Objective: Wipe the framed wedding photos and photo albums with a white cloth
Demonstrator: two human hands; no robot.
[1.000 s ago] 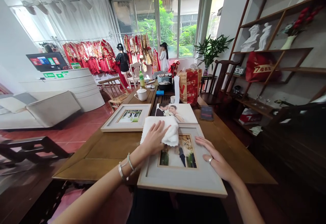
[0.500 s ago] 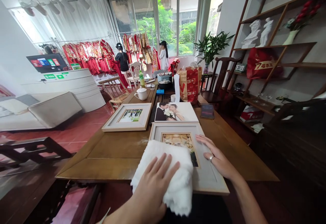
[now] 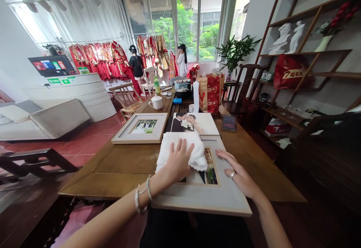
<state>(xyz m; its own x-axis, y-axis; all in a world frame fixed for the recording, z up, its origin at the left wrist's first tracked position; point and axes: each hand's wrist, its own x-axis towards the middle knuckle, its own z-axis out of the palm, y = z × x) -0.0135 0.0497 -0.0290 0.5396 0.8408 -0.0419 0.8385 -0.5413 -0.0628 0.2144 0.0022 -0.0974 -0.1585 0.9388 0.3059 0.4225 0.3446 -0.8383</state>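
Left hand (image 3: 177,161) on cloth (image 3: 168,145) — right hand (image 3: 238,173) on frame (image 3: 203,197).

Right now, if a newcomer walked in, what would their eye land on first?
Probably the bright white cloth under the left hand, over the upper left of the nearest picture frame, whose right side the right hand touches. Next might come the red and gold garments hanging by the far windows, then the red-patterned paper bag on the far part of the table.
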